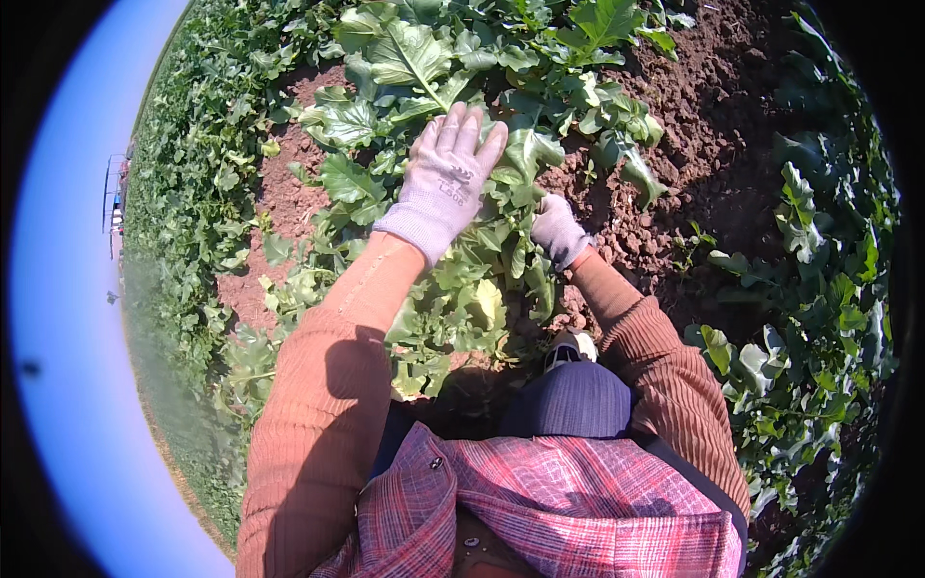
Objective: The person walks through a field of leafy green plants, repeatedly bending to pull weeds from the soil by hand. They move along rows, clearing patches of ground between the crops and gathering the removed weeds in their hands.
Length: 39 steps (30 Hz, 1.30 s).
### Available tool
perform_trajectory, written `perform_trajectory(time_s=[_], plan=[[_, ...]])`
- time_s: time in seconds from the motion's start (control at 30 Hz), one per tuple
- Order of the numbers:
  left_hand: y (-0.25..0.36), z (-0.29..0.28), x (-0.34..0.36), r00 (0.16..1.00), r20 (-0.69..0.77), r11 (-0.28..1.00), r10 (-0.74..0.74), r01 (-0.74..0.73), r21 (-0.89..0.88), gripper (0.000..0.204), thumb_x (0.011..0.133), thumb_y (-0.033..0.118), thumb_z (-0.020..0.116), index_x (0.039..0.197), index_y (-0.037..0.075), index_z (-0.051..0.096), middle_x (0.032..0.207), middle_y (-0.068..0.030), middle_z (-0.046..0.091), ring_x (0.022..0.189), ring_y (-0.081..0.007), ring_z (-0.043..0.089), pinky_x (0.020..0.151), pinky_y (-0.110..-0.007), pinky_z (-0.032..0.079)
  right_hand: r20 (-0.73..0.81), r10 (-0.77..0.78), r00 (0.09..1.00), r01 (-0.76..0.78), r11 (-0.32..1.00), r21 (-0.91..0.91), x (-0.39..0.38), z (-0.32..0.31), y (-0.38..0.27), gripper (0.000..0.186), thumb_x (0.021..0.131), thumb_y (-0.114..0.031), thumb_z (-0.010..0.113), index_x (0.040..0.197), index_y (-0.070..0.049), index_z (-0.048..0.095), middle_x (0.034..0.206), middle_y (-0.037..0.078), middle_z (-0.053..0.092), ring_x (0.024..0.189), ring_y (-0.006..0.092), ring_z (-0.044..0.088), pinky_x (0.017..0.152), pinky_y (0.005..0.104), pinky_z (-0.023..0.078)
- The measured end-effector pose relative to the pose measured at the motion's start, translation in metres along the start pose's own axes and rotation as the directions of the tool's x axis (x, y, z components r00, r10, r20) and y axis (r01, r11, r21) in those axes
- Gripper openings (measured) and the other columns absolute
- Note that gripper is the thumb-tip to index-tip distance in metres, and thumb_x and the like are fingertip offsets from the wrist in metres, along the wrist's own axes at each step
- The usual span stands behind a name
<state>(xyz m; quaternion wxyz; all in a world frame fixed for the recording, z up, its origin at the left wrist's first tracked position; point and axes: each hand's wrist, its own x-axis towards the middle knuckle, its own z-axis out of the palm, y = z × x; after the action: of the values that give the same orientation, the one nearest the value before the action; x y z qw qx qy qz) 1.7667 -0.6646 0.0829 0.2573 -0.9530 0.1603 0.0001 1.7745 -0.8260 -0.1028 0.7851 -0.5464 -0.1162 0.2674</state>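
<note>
My left hand (445,181), in a pale grey-lilac work glove, lies with its fingers stretched out on the broad green leaves (409,60) of a lobed leafy plant. To its right and lower down, my right hand (559,231) wears the same kind of glove. Its fingers are curled in low among the stems, close to the reddish-brown soil (612,222). Leaves cover the fingertips of that hand, so what they grip cannot be made out. A pale-veined leaf (535,152) hangs between the two hands.
Cloddy bare soil (718,96) runs along the right side of this row. Another row of leafy plants (800,222) borders it, with more dense greenery (207,164) at left. My bent knee (568,400) and shoe (575,345) are just below my right hand.
</note>
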Motion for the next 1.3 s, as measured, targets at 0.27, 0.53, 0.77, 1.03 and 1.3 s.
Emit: perform_trajectory(time_s=[0.27,0.53,0.77,1.03,1.3], plan=[[-0.020,0.006,-0.006,0.985,0.049,0.969,-0.165,0.171,-0.181,0.091,0.081,0.037,0.077,0.157,0.017,0.032,0.157,-0.0153,0.038,0.147,-0.0314,0.034,0.120,-0.047,0.026,-0.209,0.196,0.958,-0.100,0.912,0.398,-0.065,-0.061,-0.021,0.031,0.093,-0.024,0.075,0.108,0.003,0.070,0.095,0.004,0.073,0.085,0.0115,0.067,0.072,0.0284,0.056],[-0.030,0.012,-0.005,0.986,0.028,0.942,-0.166,0.167,-0.292,0.085,0.081,0.034,0.078,0.154,0.019,0.038,0.154,-0.0167,0.042,0.145,-0.0344,0.038,0.118,-0.047,0.031,-0.203,0.065,0.977,-0.192,0.677,-0.710,-0.079,-0.120,-0.055,0.076,0.078,-0.022,0.087,0.143,-0.004,0.051,0.127,0.018,0.067,0.116,0.0242,0.065,0.102,0.0358,0.050],[-0.041,0.016,-0.012,0.993,-0.089,0.931,-0.077,0.040,-0.364,0.082,0.080,0.032,0.079,0.151,0.016,0.041,0.150,-0.0183,0.046,0.140,-0.0380,0.042,0.114,-0.048,0.037,-0.444,-0.149,0.884,-0.010,0.942,-0.335,0.015,-0.078,-0.018,0.016,0.092,-0.009,0.074,0.104,0.001,0.072,0.091,0.000,0.070,0.085,0.0075,0.063,0.079,0.0227,0.052],[-0.052,0.023,-0.012,0.999,-0.025,0.943,-0.033,0.023,-0.332,0.084,0.086,0.047,0.072,0.155,0.017,0.036,0.155,-0.0172,0.041,0.146,-0.0340,0.036,0.118,-0.046,0.031,0.528,0.142,0.837,-0.285,0.938,0.199,-0.097,-0.022,-0.096,0.061,0.088,-0.011,0.076,0.143,0.000,0.051,0.105,0.004,0.066,0.089,0.0079,0.060,0.077,0.0237,0.053],[-0.046,0.016,-0.013,0.997,-0.042,0.947,-0.058,0.041,-0.320,0.081,0.084,0.044,0.076,0.152,0.018,0.040,0.153,-0.0168,0.043,0.143,-0.0371,0.039,0.117,-0.047,0.035,0.136,0.001,0.991,0.049,0.931,-0.362,-0.016,0.063,-0.013,0.055,0.089,-0.025,0.072,0.132,0.004,0.053,0.114,0.025,0.069,0.104,0.0365,0.068,0.091,0.0408,0.053]])
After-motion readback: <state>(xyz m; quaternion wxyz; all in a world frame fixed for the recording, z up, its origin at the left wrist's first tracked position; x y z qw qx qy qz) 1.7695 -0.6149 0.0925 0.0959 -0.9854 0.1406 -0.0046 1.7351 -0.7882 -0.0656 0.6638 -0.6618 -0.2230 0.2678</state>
